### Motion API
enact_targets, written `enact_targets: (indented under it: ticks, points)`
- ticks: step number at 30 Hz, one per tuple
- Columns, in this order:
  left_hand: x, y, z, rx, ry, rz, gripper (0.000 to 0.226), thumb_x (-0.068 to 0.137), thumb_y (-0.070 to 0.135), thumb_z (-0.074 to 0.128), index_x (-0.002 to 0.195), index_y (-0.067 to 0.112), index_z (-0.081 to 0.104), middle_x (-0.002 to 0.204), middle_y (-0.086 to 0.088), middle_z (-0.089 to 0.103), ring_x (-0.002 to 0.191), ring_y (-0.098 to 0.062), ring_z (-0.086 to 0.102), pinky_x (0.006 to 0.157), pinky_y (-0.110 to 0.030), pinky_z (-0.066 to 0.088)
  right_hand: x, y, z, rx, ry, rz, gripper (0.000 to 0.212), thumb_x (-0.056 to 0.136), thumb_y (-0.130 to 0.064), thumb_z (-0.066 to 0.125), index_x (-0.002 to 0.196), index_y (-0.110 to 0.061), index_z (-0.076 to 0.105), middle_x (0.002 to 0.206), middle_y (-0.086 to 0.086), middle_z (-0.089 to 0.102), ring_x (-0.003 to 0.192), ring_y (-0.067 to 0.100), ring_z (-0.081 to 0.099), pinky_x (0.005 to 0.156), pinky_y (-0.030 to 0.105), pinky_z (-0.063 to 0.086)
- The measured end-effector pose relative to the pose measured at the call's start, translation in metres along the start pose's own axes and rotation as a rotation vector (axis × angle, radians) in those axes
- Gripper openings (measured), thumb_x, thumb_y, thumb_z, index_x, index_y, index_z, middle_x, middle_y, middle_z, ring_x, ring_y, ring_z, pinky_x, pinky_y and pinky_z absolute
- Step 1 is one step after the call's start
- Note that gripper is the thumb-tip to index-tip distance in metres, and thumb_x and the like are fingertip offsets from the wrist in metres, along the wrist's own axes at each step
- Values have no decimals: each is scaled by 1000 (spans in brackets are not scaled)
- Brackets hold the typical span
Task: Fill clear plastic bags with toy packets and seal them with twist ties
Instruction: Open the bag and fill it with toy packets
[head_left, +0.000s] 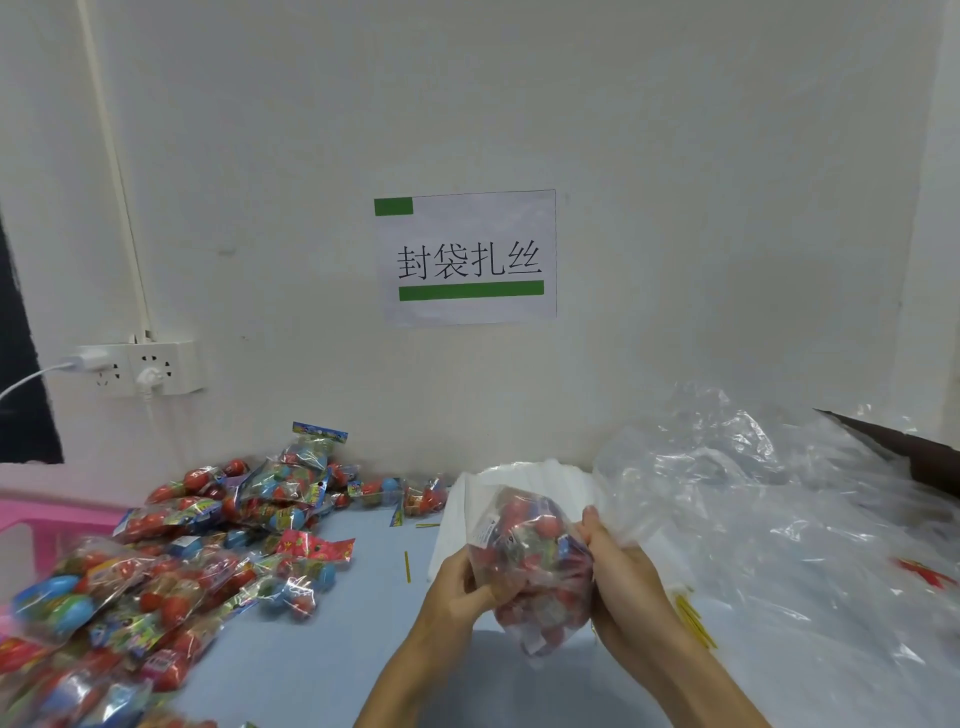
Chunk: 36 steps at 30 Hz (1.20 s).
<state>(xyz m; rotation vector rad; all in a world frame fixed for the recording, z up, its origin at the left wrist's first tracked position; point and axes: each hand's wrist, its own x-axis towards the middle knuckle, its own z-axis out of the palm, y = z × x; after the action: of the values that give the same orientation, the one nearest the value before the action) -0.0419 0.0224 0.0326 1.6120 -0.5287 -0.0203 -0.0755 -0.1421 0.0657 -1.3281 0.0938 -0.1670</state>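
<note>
Across the table (322, 670), from nine o'clock round to eleven, sprawls the heap of toy packets (208, 545); at three o'clock lies the crumpled pile of clear plastic bags (769, 519). Between them, at about five o'clock low in the view, the filled bag (530, 561) hangs clasped from both sides, its long axis running from six up to twelve o'clock. Left hand (457, 587) curls its fingers round the bag's nine o'clock flank; right hand (618, 571) grips the three o'clock flank, thumb up by the loose mouth. Nearest of the twist ties (693, 618) lie at four o'clock, just beside the right wrist, so that hand probably reaches; a lone tie (408, 566) lies at nine o'clock, near the left.
</note>
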Motion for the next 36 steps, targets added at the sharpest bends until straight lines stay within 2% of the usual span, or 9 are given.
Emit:
enact_targets:
  ticks: [8,12,14,16,19,22,25,29,36]
  points:
    - [7,1,4,-182,12,-170,69,71,65,67,118,14,71,117,-12,72,112,-30,68,103,-48,49,-1,4,6,-162,77,-99,58,104,-44,41,98,7,70,93,23,73,98,36,70,93,47,54]
    - [9,3,8,-381,57,-255,56,77,53,70,112,10,75,119,-19,70,114,-34,66,108,-49,44,-4,7,8,-211,103,-89,47,99,-51,45,114,-16,72,109,6,74,106,19,69,91,31,55]
    - [10,3,8,-480,45,-300,54,81,46,72,116,5,72,121,-23,68,115,-38,64,110,-52,42,-6,9,7,-246,96,-68,48,96,-55,47,126,-23,64,126,2,65,102,7,63,74,9,50]
    - [9,3,6,-542,13,-331,57,81,46,68,120,4,70,124,-25,66,116,-40,63,110,-53,41,-6,10,5,-267,106,-91,26,98,-48,48,106,-30,64,118,3,63,84,-5,55,62,-1,43]
    - [8,3,5,-544,-17,-334,57,84,48,67,125,8,67,126,-22,66,117,-39,63,110,-54,42,-5,11,7,-301,97,-147,21,104,-33,44,93,-25,60,114,11,66,91,8,63,81,9,48]
    - [6,4,5,-443,-59,-349,57,88,63,59,126,20,68,127,-17,66,118,-38,63,105,-53,46,1,13,6,-227,222,-202,36,103,-21,46,72,-12,63,77,3,68,75,15,65,63,23,51]
    - [7,2,2,-381,-116,-326,46,97,57,44,135,33,57,114,-26,69,96,-39,68,77,-40,54,9,13,-3,-152,321,-174,40,104,-24,42,73,-7,61,73,7,64,75,21,60,65,31,47]
    - [4,-2,3,-180,-156,-120,67,87,14,66,137,51,43,105,-15,73,86,-24,67,74,-34,55,18,14,-12,-5,411,-61,46,106,-27,38,76,-5,65,77,10,67,78,24,63,72,35,50]
    - [3,-15,15,158,9,93,86,70,40,84,137,63,36,104,-1,63,78,-17,58,74,-25,56,20,18,-11,53,403,-2,37,102,-21,38,71,-10,57,70,8,57,70,20,53,67,33,45]
